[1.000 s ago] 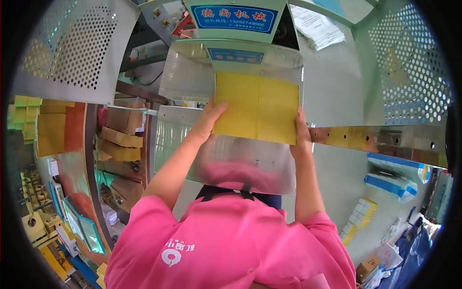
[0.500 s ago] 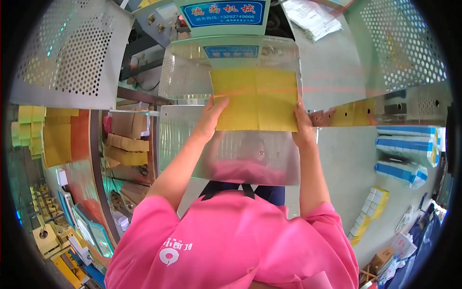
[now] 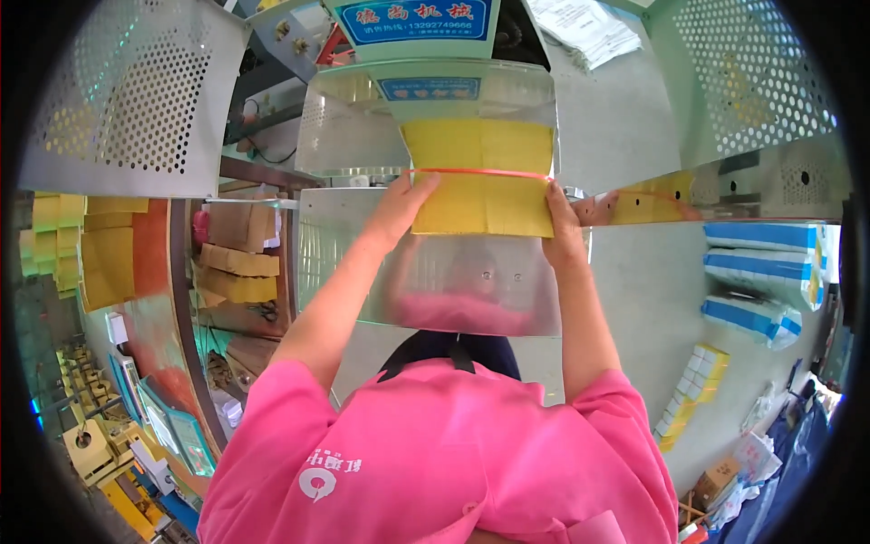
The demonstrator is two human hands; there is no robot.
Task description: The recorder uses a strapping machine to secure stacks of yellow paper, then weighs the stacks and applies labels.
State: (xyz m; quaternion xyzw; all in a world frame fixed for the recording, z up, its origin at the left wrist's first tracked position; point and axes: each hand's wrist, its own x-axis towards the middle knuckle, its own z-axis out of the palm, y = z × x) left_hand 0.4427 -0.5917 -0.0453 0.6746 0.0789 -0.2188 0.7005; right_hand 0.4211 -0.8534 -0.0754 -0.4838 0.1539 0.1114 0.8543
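Note:
A flat yellow paper bundle [image 3: 485, 207] with a crease down its middle lies on the shiny metal table [image 3: 362, 290] of a machine. Across its middle runs a narrow red strap [image 3: 480, 171], straight from side to side. My left hand [image 3: 399, 210] grips the bundle's left edge, thumb on top near the strap. At the right edge, my right hand [image 3: 565, 228] holds it with the thumb along the side. The fingers beneath are hidden, and so is the bundle's underside.
A machine panel with a blue label [image 3: 417, 20] rises ahead. Perforated metal guards [image 3: 136, 100] [image 3: 752, 82] flank me on both sides. At left, a shelf holds brown paper bundles [image 3: 237, 274]. Blue-and-white wrapped packs [image 3: 761, 276] and a white-and-yellow stack [image 3: 693, 394] are on the right-hand floor.
Blurred red strap lines stretched past the bundle's right side before; now one taut strap crosses it. The bundle and both hands sit slightly higher and further left in view.

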